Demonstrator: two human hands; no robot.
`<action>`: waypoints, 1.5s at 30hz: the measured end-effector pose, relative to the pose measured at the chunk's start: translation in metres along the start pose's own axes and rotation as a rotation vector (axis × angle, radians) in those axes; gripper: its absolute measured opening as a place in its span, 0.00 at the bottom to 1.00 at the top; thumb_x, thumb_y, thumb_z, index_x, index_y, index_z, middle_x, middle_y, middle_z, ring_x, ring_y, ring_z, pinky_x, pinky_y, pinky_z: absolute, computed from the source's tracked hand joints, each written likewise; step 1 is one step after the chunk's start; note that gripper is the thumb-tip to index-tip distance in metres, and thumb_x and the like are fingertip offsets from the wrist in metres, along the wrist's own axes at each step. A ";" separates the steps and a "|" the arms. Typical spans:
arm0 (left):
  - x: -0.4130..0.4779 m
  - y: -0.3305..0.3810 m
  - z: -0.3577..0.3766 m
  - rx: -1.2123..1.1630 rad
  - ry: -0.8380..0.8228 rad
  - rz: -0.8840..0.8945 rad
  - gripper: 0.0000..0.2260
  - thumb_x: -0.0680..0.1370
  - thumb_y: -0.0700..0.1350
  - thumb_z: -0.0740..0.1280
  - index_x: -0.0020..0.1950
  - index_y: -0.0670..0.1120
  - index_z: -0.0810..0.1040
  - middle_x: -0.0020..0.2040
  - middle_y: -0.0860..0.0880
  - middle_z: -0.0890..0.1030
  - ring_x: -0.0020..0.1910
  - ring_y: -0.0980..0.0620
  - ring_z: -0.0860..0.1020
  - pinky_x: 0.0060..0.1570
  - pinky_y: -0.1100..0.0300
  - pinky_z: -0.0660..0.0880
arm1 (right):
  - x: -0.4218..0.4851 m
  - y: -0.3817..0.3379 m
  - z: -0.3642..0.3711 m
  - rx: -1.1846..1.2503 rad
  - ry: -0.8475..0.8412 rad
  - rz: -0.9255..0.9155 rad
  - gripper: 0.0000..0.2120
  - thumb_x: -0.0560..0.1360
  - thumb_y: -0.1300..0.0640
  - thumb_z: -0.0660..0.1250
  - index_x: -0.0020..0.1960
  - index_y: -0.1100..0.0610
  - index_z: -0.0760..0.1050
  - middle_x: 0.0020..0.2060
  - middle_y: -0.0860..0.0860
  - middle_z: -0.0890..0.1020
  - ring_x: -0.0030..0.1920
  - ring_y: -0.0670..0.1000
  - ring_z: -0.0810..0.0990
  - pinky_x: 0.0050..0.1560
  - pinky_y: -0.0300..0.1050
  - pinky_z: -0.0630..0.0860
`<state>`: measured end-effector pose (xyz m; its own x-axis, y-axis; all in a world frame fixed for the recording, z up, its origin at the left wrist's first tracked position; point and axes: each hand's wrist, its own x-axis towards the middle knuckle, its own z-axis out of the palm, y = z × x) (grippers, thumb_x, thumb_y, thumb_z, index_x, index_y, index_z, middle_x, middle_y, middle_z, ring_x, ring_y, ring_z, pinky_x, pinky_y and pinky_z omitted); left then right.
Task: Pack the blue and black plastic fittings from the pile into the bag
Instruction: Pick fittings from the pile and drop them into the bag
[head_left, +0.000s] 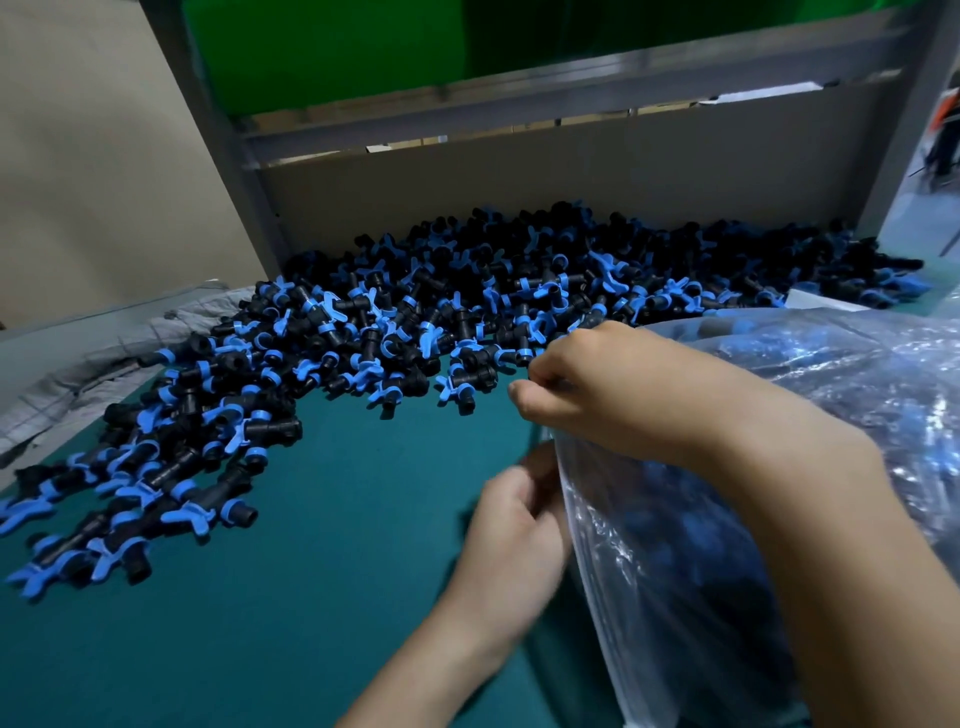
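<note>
Right hand (587, 384): fingers curled, pinching the bag (675, 545) rim, prob keeping its mouth facing the pile (441, 301)
Left hand (519, 525): curled onto lower rim too, bit blurry

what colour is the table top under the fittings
The table top is teal green; head view.

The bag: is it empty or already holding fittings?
Holding fittings: blue and black shapes show through the clear bag. How full, cannot tell.

One pile of fittings (467, 301), too many to count; one clear bag (675, 571); one left hand (511, 535), one right hand (587, 384); one grey cloth (78, 364).
</note>
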<state>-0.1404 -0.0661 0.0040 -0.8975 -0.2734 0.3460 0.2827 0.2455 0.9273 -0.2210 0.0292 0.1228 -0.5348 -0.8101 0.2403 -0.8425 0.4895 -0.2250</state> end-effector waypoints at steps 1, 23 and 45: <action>-0.003 0.000 -0.001 -0.114 0.020 -0.003 0.09 0.79 0.40 0.65 0.54 0.49 0.82 0.50 0.52 0.85 0.50 0.55 0.82 0.52 0.58 0.77 | 0.000 0.000 0.001 0.007 -0.005 0.007 0.22 0.78 0.47 0.60 0.30 0.57 0.65 0.28 0.51 0.70 0.37 0.55 0.73 0.36 0.46 0.66; 0.073 -0.049 -0.062 0.370 0.667 -0.274 0.04 0.77 0.46 0.66 0.49 0.48 0.73 0.43 0.52 0.81 0.42 0.49 0.77 0.42 0.56 0.71 | 0.003 0.007 0.005 0.007 -0.008 -0.014 0.22 0.79 0.46 0.58 0.31 0.58 0.64 0.28 0.53 0.69 0.35 0.57 0.72 0.30 0.45 0.61; 0.039 -0.041 -0.081 -0.393 0.676 -0.259 0.08 0.79 0.41 0.62 0.40 0.47 0.69 0.32 0.54 0.73 0.32 0.56 0.69 0.36 0.62 0.66 | 0.006 0.016 0.013 -0.015 -0.040 0.030 0.23 0.79 0.44 0.57 0.34 0.59 0.66 0.29 0.56 0.72 0.34 0.55 0.72 0.34 0.49 0.67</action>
<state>-0.1601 -0.1619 -0.0087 -0.5884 -0.8085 0.0091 0.3049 -0.2115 0.9286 -0.2367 0.0279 0.1082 -0.5569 -0.8071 0.1961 -0.8273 0.5182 -0.2170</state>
